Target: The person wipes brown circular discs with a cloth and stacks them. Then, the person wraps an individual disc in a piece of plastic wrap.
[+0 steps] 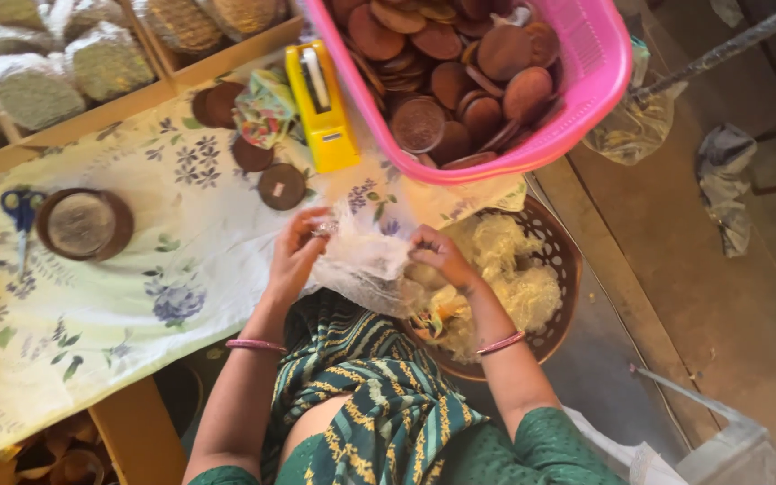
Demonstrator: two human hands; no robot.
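My left hand [294, 256] and my right hand [440, 254] both grip a crumpled clear plastic bag [363, 262], held between them over the edge of the floral tablecloth [136, 269]. Each wrist carries a pink bangle. Just under my right hand stands a brown woven basket [568, 260] filled with pale, fluffy shredded material [514, 269]. What is inside the bag cannot be made out.
A pink plastic basket [599, 63] of brown round discs sits at the top. A yellow tape dispenser [323, 108], loose brown discs [280, 186], a round brown dish [83, 224] and blue-handled scissors [22, 211] lie on the cloth. Wooden trays of wrapped packs [65, 63] are at top left.
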